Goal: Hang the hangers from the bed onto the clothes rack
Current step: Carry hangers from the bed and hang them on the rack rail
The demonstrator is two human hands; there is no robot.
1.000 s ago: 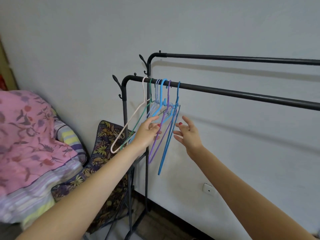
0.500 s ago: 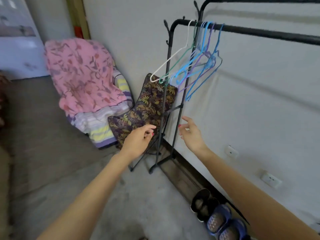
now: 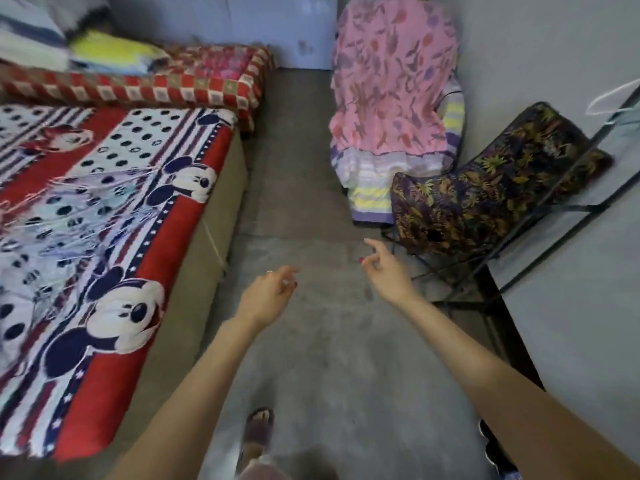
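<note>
Reaching out over the bare floor, the left hand (image 3: 268, 294) and the right hand (image 3: 386, 268) both have loose, lightly bent fingers and hold nothing. The hangers (image 3: 79, 202) lie in a blurry pale pile on the bed (image 3: 194, 233), off to the left and a bit farther away than the hands, so the left hand is nearer to them. I think that hand should go for them, but the pile is too blurry to tell which way each hanger points, and the rack (image 3: 568, 188) stands on the far right.
</note>
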